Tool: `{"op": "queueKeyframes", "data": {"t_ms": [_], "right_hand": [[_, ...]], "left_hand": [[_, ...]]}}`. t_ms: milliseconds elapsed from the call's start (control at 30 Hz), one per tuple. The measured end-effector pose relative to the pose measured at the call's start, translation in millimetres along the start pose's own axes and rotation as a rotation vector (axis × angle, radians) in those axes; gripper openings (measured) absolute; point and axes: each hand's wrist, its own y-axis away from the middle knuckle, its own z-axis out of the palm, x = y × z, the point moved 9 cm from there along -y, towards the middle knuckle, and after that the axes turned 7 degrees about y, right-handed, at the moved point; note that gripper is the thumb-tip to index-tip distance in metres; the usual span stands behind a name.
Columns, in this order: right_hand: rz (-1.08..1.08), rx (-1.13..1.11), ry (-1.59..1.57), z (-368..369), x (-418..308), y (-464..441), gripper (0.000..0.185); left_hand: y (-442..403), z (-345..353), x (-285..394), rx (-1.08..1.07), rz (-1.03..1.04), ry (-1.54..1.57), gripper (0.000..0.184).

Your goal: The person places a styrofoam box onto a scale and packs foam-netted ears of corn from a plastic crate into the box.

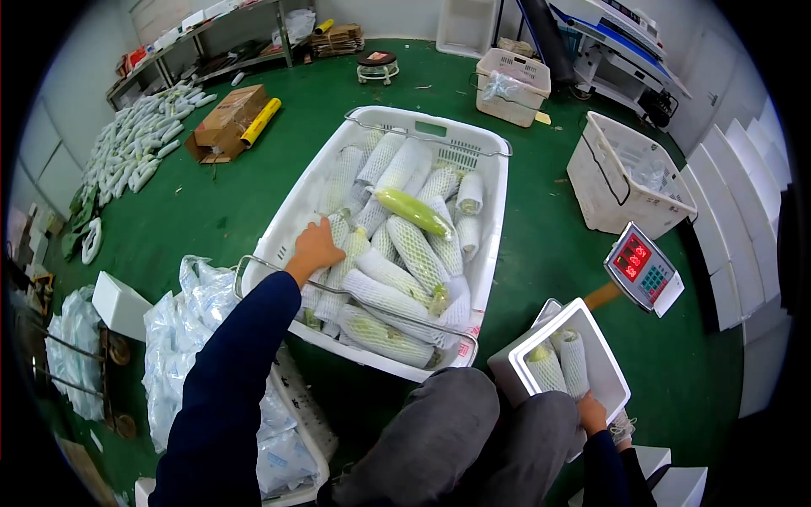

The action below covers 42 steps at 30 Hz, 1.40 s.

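Touching netted gourds, left hand and right hand, both grips unclear, scale digits blurred

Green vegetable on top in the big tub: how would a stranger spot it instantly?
Find the large white tub at picture centre. On its heap of sleeved vegetables, one long vegetable slants down to the right. Unlike its neighbours in white netting, it shows green along its whole length.

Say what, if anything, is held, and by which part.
Left hand is on long green vegetables in white net sleeves; right hand, at another's near end. Whether either grips is unclear.
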Motion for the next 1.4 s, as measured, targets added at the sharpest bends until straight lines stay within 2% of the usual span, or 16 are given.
{"op": "queueKeyframes", "data": {"t_ms": [100,133,167,333,433,533,600,667,767,900,1033,1067,1167,1233,1300,1400], "right_hand": [[-0.026,-0.02,-0.075,-3.5,10.7,-1.6,0.112],[-0.009,-0.036,-0.085,-7.5,11.6,0.9,0.121],[-0.009,-0.033,-0.074,-9.8,8.7,3.6,0.12],[-0.059,0.061,-0.029,-6.8,-5.7,6.7,0.113],[-0.078,0.141,-0.032,5.4,-4.1,-3.3,0.11],[-0.038,0.185,-0.007,4.0,-4.3,5.6,0.083],[-0.034,0.21,0.015,3.5,-4.9,11.3,0.066],[-0.006,0.162,-0.011,-0.9,-6.4,13.8,0.07],[0.014,0.099,-0.084,-3.1,-2.7,9.6,0.074],[0.018,0.022,-0.158,-18.6,5.3,7.3,0.074],[-0.03,0.036,-0.12,-48.4,-4.5,28.9,0.068],[-0.036,0.048,-0.105,-44.8,-5.1,25.0,0.066],[-0.004,0.066,-0.122,7.5,3.4,-1.8,0.063],[0.041,0.083,-0.172,44.1,15.3,-23.1,0.061],[0.061,0.108,-0.177,63.0,22.1,-32.7,0.06],[0.013,0.033,-0.044,20.5,3.4,-12.2,0.062]], "left_hand": [[-21.2,17.0,-29.2,-0.26,-0.137,0.863,0.064],[-22.4,36.7,-36.1,-0.527,-0.254,1.105,0.055],[-0.6,25.3,-24.7,-0.607,-0.321,1.357,0.056],[50.7,-42.2,34.5,-0.485,-0.1,1.878,0.051],[71.1,-60.8,75.2,-0.685,0.047,1.978,0.055],[81.0,-62.7,95.4,-0.668,-0.131,1.808,0.06],[72.0,-59.5,110.5,-0.665,0.005,1.631,0.061],[62.3,-49.5,107.5,-0.631,0.095,1.399,0.064],[60.0,-63.7,102.9,-0.293,0.472,0.882,0.066],[56.4,-87.6,72.9,0.135,0.474,-0.046,0.079],[36.2,-39.8,34.1,0.284,0.571,-0.495,0.081],[27.5,-28.2,34.6,0.24,0.497,-0.384,0.077],[29.4,-9.1,96.3,0.263,0.773,-0.096,0.067],[45.8,21.2,162.9,0.069,1.082,-0.074,0.058],[48.5,60.6,205.2,-0.032,1.23,-0.248,0.054],[19.2,102.7,226.6,-0.168,1.201,-0.466,0.052]]}}
